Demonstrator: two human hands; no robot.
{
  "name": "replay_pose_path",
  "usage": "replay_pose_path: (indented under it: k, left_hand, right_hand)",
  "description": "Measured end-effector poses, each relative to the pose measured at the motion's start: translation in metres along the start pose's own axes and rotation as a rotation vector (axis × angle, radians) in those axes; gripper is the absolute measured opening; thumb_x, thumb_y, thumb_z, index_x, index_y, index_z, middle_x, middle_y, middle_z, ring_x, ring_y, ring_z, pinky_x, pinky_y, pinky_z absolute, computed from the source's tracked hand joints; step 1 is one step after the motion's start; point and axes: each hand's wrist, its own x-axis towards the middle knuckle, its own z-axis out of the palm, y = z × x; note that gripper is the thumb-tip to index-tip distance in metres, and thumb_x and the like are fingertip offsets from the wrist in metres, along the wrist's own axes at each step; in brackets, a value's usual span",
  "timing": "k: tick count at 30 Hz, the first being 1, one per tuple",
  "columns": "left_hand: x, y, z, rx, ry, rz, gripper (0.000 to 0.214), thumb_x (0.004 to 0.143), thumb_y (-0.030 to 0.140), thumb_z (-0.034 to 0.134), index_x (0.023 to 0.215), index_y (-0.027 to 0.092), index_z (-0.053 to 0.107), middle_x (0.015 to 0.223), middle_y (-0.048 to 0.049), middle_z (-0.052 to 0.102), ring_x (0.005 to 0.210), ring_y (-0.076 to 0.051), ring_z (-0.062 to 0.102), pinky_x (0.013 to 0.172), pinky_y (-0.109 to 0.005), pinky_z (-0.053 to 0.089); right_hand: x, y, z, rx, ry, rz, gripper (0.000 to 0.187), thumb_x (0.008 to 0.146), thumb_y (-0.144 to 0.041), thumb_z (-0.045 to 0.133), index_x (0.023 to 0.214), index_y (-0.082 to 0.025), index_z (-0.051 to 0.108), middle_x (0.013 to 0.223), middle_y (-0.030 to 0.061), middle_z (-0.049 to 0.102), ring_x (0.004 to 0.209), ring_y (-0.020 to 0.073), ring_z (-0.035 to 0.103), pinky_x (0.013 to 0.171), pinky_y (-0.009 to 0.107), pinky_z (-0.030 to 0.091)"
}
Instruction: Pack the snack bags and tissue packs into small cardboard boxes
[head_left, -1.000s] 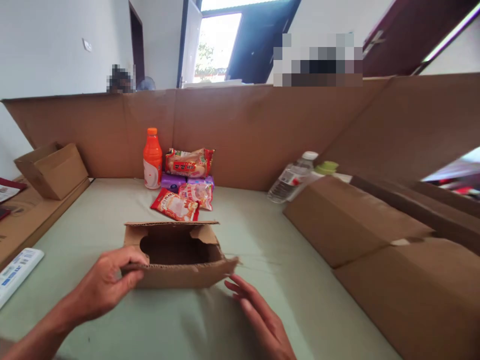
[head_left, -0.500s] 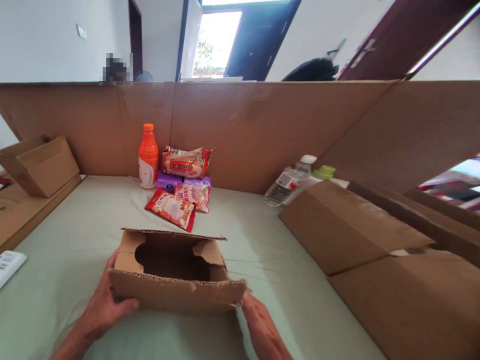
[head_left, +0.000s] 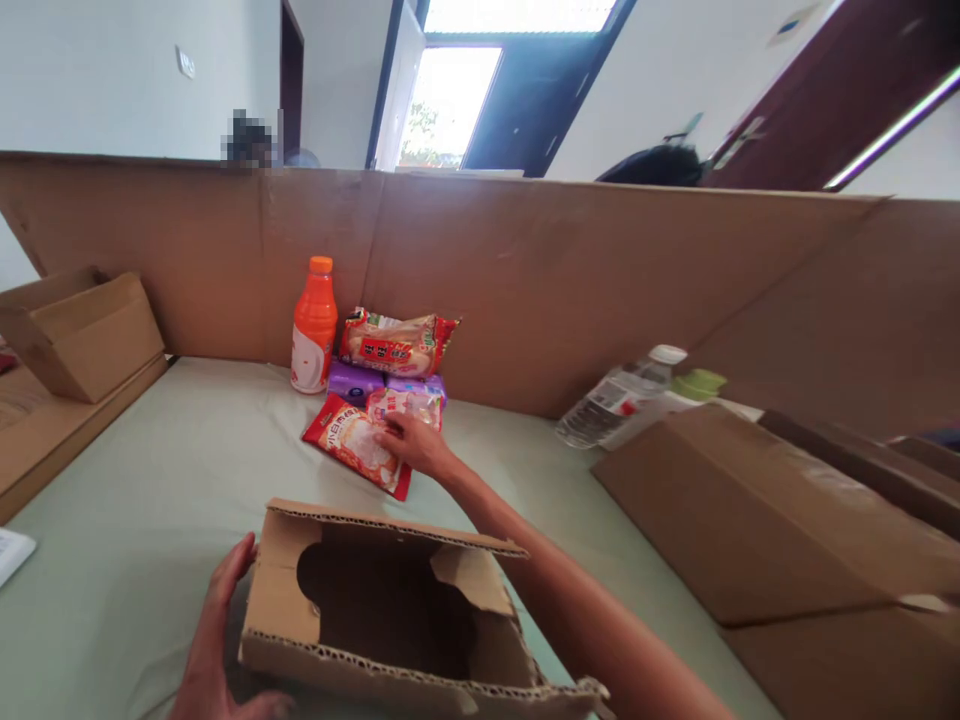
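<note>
- Cardboard partition (head_left: 517,270) is standing behind pale green cloth (head_left: 135,480).
- Left hand (head_left: 208,650) is resting spread, thumb apart, at left end of open carton (head_left: 279,600).
- Red packet (head_left: 349,438) is lying beyond carton, near orange bottle (head_left: 316,320).
- Right hand (head_left: 415,442) is touching packet; can't tell if pinching.

On the desk (head_left: 517,450), a packet (head_left: 351,440) lies under the right fingers (head_left: 399,432), with a bag (head_left: 397,345) behind them and an upright bottle (head_left: 313,335) behind to their left. Nearer than these fingers, an open box (head_left: 279,600) stands just right of the left fingers (head_left: 227,578). Well right of both, a tilted bottle (head_left: 611,405) is behind a carton (head_left: 682,510).
</note>
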Motion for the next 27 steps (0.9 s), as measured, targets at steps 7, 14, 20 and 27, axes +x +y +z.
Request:
replay_pose_path:
  k: [7, 14, 20, 27]
  left_hand:
    - [0.006, 0.014, 0.004, -0.011, -0.016, 0.059, 0.099, 0.078, 0.071, 0.064, 0.158, 0.031, 0.021, 0.156, -0.0176, 0.037, 0.141, -0.045, 0.041, 0.112, -0.066, 0.04]
    - [0.011, 0.022, -0.001, 0.025, 0.026, 0.125, 0.093, 0.082, 0.068, 0.063, 0.157, 0.029, 0.025, 0.158, -0.0178, 0.034, 0.144, -0.042, 0.036, 0.115, -0.062, 0.036]
    - [0.012, 0.021, -0.003, 0.058, 0.082, 0.169, 0.081, 0.086, 0.057, 0.064, 0.154, 0.028, 0.03, 0.157, -0.0172, 0.035, 0.146, -0.041, 0.034, 0.116, -0.062, 0.033]
    - [0.006, 0.031, -0.014, 0.071, 0.122, 0.166, 0.073, 0.09, 0.047, 0.061, 0.153, 0.027, 0.031, 0.158, -0.0161, 0.033, 0.142, -0.038, 0.038, 0.115, -0.058, 0.035]
  right_hand:
    - [-0.03, 0.003, -0.008, 0.084, -0.163, 0.045, 0.018, 0.071, -0.035, 0.068, 0.066, -0.019, 0.063, 0.062, -0.0028, 0.06, 0.059, 0.0132, 0.05, 0.055, 0.024, 0.035]
    - [-0.097, -0.002, -0.077, 0.122, 0.166, 0.15, 0.029, 0.08, -0.046, 0.054, 0.079, -0.019, 0.065, 0.065, 0.0001, 0.059, 0.058, 0.0149, 0.049, 0.054, 0.026, 0.036]
    - [-0.136, -0.046, -0.143, 0.336, 0.815, 0.024, 0.027, 0.081, -0.048, 0.067, 0.085, -0.021, 0.064, 0.069, -0.0022, 0.057, 0.059, 0.0139, 0.048, 0.054, 0.026, 0.041]
    - [-0.159, -0.039, -0.129, 0.187, 0.536, 0.086, 0.03, 0.079, -0.05, 0.059, 0.081, -0.021, 0.067, 0.069, 0.0013, 0.063, 0.063, 0.0168, 0.054, 0.058, 0.028, 0.044]
